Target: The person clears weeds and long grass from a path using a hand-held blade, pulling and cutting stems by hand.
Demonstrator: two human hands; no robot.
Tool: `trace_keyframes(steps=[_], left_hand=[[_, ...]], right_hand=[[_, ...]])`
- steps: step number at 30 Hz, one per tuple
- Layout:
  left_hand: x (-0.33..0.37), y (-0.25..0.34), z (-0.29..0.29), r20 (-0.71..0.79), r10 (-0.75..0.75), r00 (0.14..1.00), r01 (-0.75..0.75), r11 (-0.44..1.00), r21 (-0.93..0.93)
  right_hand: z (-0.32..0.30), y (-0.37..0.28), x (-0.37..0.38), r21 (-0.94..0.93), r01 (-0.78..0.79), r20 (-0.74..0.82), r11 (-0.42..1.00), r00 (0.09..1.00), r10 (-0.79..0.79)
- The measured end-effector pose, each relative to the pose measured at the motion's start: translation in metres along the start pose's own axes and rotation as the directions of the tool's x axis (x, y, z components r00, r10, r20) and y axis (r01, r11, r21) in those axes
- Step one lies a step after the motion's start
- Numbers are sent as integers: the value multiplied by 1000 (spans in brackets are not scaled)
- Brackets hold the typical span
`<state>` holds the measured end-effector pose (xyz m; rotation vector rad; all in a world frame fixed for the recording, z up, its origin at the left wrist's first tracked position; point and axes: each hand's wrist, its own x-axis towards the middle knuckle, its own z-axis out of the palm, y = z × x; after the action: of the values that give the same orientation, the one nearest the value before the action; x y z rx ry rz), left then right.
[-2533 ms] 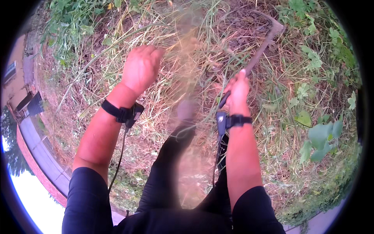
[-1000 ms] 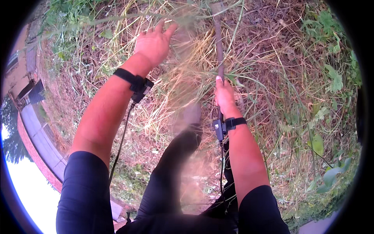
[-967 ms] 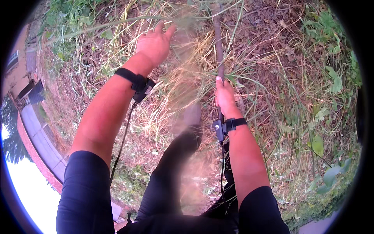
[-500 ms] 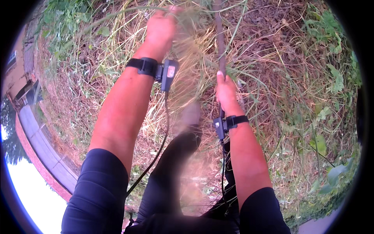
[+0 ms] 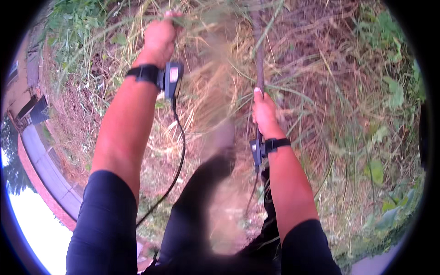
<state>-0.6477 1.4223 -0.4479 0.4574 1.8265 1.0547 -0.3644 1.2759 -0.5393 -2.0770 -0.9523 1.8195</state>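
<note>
At the upper left, my left hand (image 5: 160, 37) is closed around long green grass stalks (image 5: 206, 20), which blur across the top of the view. My right hand (image 5: 265, 110) grips a dark, thin wooden pole (image 5: 260, 64), with the thumb lying along it. The pole runs upward out of the picture, so its far end is hidden. Tangled dry grass (image 5: 213, 94) covers the ground between my hands. Black straps with small grey devices and cables sit on both wrists.
My dark-trousered leg (image 5: 197, 188) and a blurred shoe (image 5: 222, 135) stand in the grass. Green leafy weeds (image 5: 82, 27) grow at upper left, others at the right edge. A grey paved strip (image 5: 50, 162) and a building wall lie far left.
My left hand has moved left and slightly down, with the stalks trailing. My right hand stays nearly in place on the pole.
</note>
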Motion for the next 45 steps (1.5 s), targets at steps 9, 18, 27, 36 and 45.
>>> trace_keyframes(steps=[9,18,27,36,45], left_hand=[[-19,-12,-23,-79,39,996,-40,999,-14],[-170,14,-96,-60,35,998,-41,994,-98],[-348,34,-168,-220,-167,961,131,977,-168],[-523,81,-165,-253,-407,878,288,871,-398],[-589,79,-213,-163,-426,890,269,778,-568]], right_hand=[[12,139,-69,-459,322,-19,828,928,-371],[-50,-27,-161,507,-143,-54,850,979,196],[-146,-53,-285,520,-277,20,808,950,313],[-254,-64,-394,260,-189,17,947,981,191],[-272,-65,-462,172,-103,-15,980,994,108]])
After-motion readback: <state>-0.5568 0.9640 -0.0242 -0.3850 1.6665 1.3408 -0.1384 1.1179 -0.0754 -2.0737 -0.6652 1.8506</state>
